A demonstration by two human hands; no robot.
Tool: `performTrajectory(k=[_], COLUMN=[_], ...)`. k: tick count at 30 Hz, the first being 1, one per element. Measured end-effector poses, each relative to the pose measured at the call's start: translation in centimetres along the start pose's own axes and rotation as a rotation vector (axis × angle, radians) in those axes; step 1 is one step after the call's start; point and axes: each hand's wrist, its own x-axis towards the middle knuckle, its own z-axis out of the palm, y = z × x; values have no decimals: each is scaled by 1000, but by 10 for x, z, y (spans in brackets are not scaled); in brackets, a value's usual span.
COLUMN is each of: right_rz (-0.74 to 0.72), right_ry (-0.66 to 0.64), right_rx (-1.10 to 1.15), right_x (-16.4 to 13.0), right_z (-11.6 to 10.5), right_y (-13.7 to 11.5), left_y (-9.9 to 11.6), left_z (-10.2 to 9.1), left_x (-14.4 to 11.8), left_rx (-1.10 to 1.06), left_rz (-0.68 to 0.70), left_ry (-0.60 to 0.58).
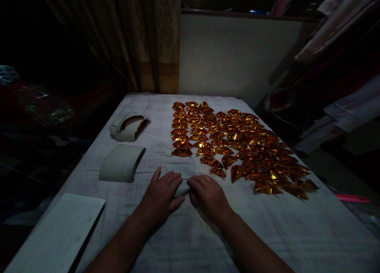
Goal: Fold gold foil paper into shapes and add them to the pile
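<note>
My left hand point(160, 196) and my right hand point(208, 196) lie side by side near the middle of a table covered with a white cloth point(184, 237). Both press down on a small pale sheet point(181, 189) that shows between them; most of it is hidden under the fingers. Just beyond my right hand, several folded gold foil pieces point(234, 140) are laid out in rows across the right half of the table.
A curved stack of pale sheets point(121, 164) lies left of my hands, a second curled stack point(127, 126) behind it. A flat printed sheet point(59, 233) sits at the near left corner. A pink stick point(352, 198) lies off the right edge. Curtain and wall stand behind.
</note>
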Motion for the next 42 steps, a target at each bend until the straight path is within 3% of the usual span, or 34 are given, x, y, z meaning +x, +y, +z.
performTrajectory(k=[4, 8, 13, 19, 28, 33, 37, 42], right_rz=[41, 23, -18, 72, 319, 377, 389, 394], right_ry=[49, -12, -49, -5, -9, -24, -27, -11], right_rx=[-28, 50, 87, 172, 190, 138, 102, 82], right_x=[-1, -1, 1, 0, 11, 15, 16, 16], right_z=[-3, -8, -10, -6, 2, 5, 7, 9], right_y=[1, -1, -2, 2, 2, 0, 0, 0], left_y=[-4, -7, -6, -10, -16, -6, 12, 21], left_z=[1, -4, -10, -9, -5, 1, 7, 16], left_x=[-2, -4, -3, -5, -4, -3, -4, -8], left_rx=[39, 17, -66, -134, -88, 89, 147, 146], left_rz=[40, 56, 9, -54, -139, -47, 70, 107], left_ry=[22, -14, -75, -94, 153, 278, 226, 143])
